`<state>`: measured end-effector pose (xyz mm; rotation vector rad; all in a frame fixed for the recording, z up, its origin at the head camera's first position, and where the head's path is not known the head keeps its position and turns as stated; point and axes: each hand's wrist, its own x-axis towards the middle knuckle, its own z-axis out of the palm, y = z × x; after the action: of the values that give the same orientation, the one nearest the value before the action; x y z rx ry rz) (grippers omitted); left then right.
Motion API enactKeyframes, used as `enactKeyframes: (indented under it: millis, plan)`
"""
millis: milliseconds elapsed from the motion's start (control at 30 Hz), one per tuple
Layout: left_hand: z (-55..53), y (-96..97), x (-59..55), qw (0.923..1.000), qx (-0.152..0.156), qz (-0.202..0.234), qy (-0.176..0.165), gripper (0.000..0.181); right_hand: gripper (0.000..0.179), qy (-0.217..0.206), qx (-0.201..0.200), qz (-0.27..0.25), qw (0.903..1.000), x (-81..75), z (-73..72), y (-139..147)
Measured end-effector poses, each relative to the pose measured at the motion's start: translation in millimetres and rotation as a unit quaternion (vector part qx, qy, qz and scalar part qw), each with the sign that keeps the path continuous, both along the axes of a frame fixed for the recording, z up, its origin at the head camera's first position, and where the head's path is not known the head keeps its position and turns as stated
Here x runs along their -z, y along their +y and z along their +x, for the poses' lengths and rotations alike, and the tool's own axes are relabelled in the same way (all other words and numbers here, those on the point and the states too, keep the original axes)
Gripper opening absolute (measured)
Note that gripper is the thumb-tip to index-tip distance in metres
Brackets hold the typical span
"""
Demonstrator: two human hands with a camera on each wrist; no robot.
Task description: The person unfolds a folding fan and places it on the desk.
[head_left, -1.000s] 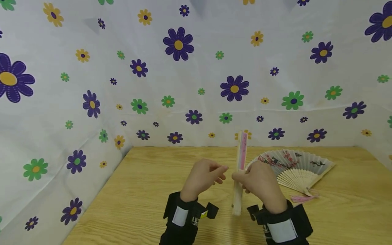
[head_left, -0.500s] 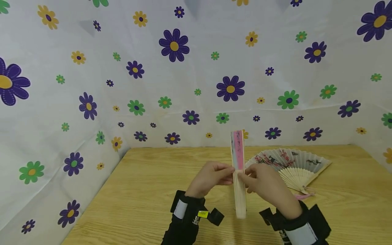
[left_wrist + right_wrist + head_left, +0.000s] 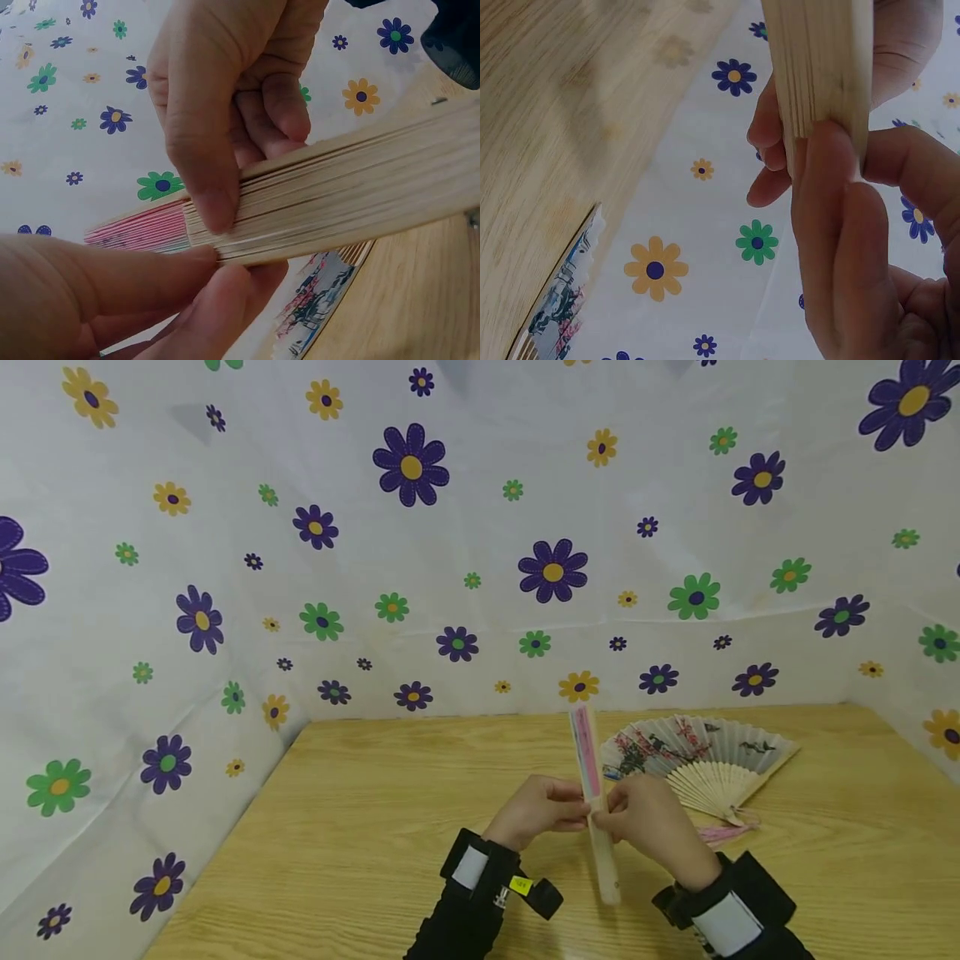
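Observation:
Both hands hold a folded hand fan [image 3: 605, 864] in front of the body, its pink paper end up and away and its bare wooden sticks toward me. My left hand [image 3: 536, 812] pinches its left side just below where the paper begins. On the opposite side, my right hand [image 3: 651, 821] pinches it at about the same height. Up close in the left wrist view, the wooden sticks [image 3: 352, 199] lie stacked together, with thumb and fingers at both edges. The right wrist view shows the fan's sticks [image 3: 821, 67] between the fingers of the two hands.
An open fan [image 3: 690, 747] with painted blossoms and birds lies spread on the wooden table [image 3: 360, 827], behind the right hand. Its pink tassel [image 3: 723, 835] trails toward me. White cloth [image 3: 480, 518] printed with flowers stands behind and at the sides.
My left hand, apart from the folded fan at first, has come right and now grips it. The fan has turned, dropped slightly and leans left at its top. The open fan stays put.

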<state>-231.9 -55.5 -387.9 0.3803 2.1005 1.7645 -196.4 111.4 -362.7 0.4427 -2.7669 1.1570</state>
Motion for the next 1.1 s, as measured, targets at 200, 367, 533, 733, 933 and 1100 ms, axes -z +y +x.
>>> enactKeyframes:
  millis: [200, 367, 533, 733, 933, 1100]
  plan:
    - [2.2, -1.1, -4.7, 0.9998, -0.009, -0.011, 0.015, 0.025, 0.016, 0.006, 0.038, -0.003, 0.9993, -1.5, 3.2, -6.9]
    - [4.0, 0.1, -5.4, 0.9993, -0.025, 0.000, 0.028, 0.024, 0.011, 0.037, 0.059, -0.003, 0.9976, -0.8, 5.1, -7.8]
    - [5.6, 2.5, -6.8, 0.9977, -0.057, 0.006, 0.037, 0.030, 0.013, 0.054, 0.072, 0.003, 0.9959, -0.7, 3.3, -5.5]
    - [4.6, 3.0, -6.1, 0.9963, -0.075, -0.002, 0.041, 0.026, 0.015, 0.049, 0.069, 0.002, 0.9964, -1.7, 2.4, -2.5]
    - [5.6, -2.2, -9.6, 0.9961, -0.068, 0.006, 0.055, 0.016, 0.011, 0.062, 0.084, 0.006, 0.9945, -1.5, 1.9, 1.3]
    - [5.0, -2.7, -11.4, 0.9959, -0.069, 0.007, 0.058, 0.016, 0.011, 0.082, 0.087, 0.008, 0.9928, -1.3, 0.6, 3.5]
